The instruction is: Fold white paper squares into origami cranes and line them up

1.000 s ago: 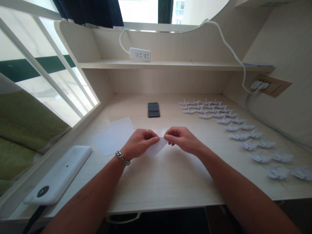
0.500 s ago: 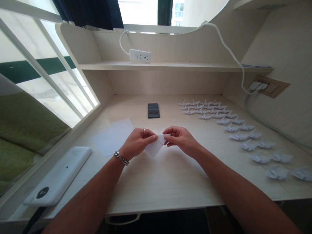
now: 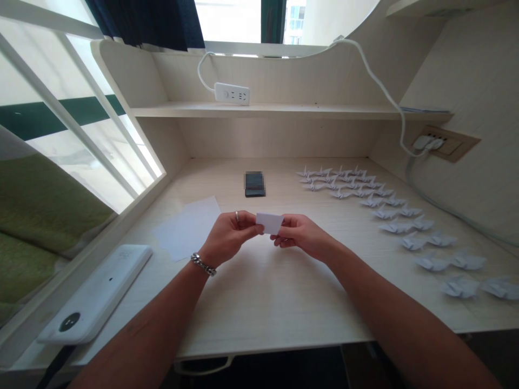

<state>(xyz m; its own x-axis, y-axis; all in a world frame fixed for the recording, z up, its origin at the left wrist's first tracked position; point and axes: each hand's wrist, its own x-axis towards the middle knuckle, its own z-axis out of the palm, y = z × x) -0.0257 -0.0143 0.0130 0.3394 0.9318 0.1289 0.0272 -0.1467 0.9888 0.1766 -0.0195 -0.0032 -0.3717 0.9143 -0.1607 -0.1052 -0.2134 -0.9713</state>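
Observation:
A small folded white paper [image 3: 269, 222] is held up between both hands, just above the middle of the pale wooden desk [image 3: 267, 302]. My left hand [image 3: 230, 235], with a ring and a metal bracelet, pinches its left edge. My right hand [image 3: 302, 236] pinches its right and lower edge. Both hands have their fingers closed on the paper.
A stack of white sheets [image 3: 188, 227] lies left of the hands. Several folded paper cranes [image 3: 399, 227] line the right side. A dark phone [image 3: 254, 184] sits further back, a white device [image 3: 95, 294] at the front left, a power strip [image 3: 231, 93] on the shelf.
The paper hung as a downward-pointing shape between my fingers; now it is turned up as a small flat rectangle, and both hands have lifted slightly.

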